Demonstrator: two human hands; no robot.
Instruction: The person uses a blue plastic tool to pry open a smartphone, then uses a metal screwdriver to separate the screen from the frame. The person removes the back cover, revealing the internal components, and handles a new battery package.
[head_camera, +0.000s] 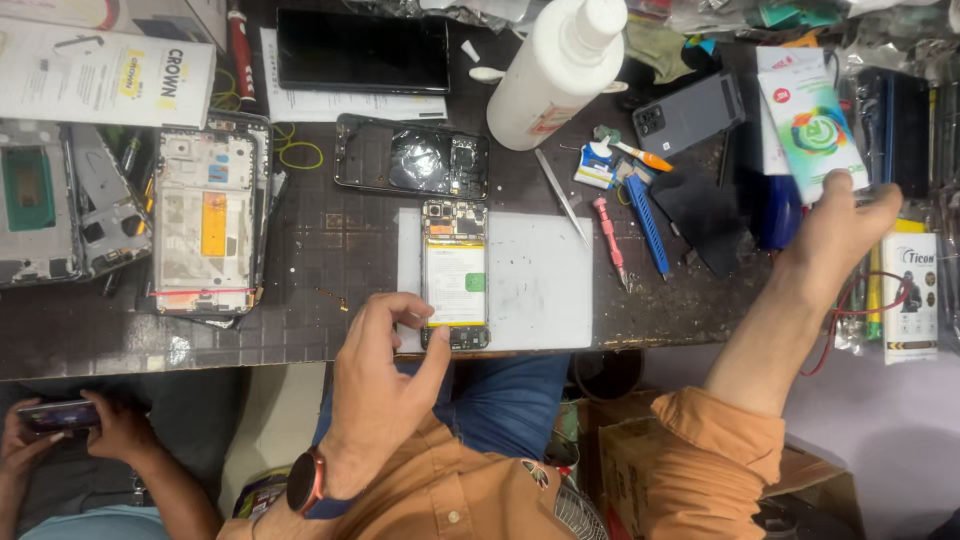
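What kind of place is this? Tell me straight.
Likely a phone repair bench: an opened phone with a yellow-edged battery lies on a white mat, beside metal tweezers and a red-handled screwdriver.

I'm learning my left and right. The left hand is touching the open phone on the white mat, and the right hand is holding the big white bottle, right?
Not quite. In the head view the right hand holds a small colourful box, not the bottle. The left hand does touch the open phone on the mat.

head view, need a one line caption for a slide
Left hand steadies an opened phone on a white mat while right hand grips a colourful box.
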